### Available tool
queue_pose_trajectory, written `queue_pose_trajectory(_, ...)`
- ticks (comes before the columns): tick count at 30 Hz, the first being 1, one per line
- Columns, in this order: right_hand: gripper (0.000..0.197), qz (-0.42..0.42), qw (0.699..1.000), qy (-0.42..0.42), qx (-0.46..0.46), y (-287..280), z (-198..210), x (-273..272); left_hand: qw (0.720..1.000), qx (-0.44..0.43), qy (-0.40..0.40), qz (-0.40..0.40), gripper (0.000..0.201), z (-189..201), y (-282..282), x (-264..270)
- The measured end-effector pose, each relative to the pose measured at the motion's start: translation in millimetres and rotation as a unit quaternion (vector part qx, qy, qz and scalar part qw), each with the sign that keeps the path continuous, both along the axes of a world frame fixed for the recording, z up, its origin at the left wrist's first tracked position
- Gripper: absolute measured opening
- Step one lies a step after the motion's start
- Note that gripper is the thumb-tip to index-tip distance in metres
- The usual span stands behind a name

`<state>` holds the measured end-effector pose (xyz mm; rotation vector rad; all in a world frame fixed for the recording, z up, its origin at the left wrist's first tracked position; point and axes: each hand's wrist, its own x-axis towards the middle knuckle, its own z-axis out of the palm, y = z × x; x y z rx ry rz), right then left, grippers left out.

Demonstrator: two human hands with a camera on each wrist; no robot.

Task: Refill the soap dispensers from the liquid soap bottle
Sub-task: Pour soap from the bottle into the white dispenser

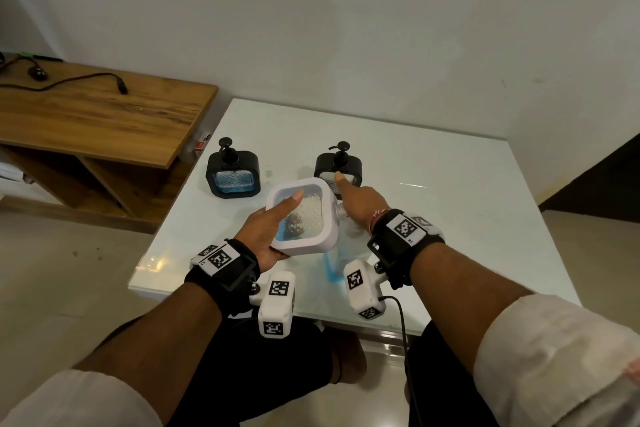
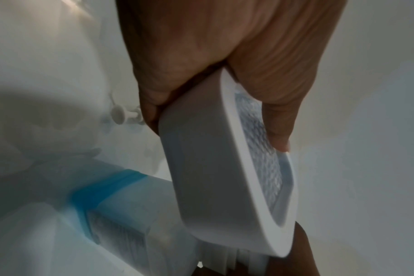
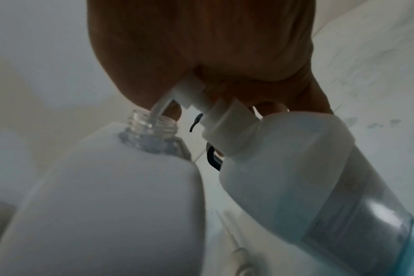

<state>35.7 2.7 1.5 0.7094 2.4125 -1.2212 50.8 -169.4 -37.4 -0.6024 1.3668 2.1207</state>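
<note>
My left hand [image 1: 268, 227] grips a white square soap dispenser [image 1: 304, 218], tilted above the table, thumb across its clear window. Its pump is off and its clear threaded neck [image 3: 154, 124] stands open. My right hand [image 1: 358, 201] is wrapped over the white pump head [image 3: 194, 93] of the liquid soap bottle [image 3: 319, 186]. The bottle's nozzle [image 3: 160, 109] points into that neck. Blue liquid shows low in the bottle [image 2: 102, 192]. Two black dispensers stand behind, one [image 1: 232, 172] holding blue liquid, the other [image 1: 346, 163] partly hidden by my right hand.
A loose white pump [image 2: 123, 114] lies on the white glass table [image 1: 450, 204] near the bottle. A wooden bench [image 1: 104, 114] with a black cable stands to the left, and a wall lies behind the table. My knees are under the table's near edge.
</note>
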Motion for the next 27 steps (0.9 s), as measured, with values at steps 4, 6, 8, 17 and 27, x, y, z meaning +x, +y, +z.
queue_pose_trajectory(4,0.068,0.017,0.998,0.004,-0.057,0.6,1.7,-2.8,1.0,0.002,-0.004,-0.002,0.055,-1.3,-1.9,0.7)
queue_pose_trajectory(6,0.067,0.014,0.998,0.006,-0.056,1.0,1.6,-3.3,1.0,0.005,-0.004,-0.001,0.046,-1.6,-2.2,0.1)
queue_pose_trajectory(8,0.066,0.015,1.0,0.005,-0.025,1.0,-0.2,-3.9,1.0,0.009,-0.006,0.001,0.031,-0.9,-1.2,-1.2)
queue_pose_trajectory(17,0.067,0.014,0.998,0.01,-0.055,7.0,-5.0,-3.0,1.0,0.001,0.002,-0.006,0.058,1.3,-4.3,3.5)
queue_pose_trajectory(27,0.06,0.021,0.999,0.011,0.035,3.8,-6.3,-1.8,1.0,0.004,0.003,-0.007,0.056,0.6,-2.9,3.1)
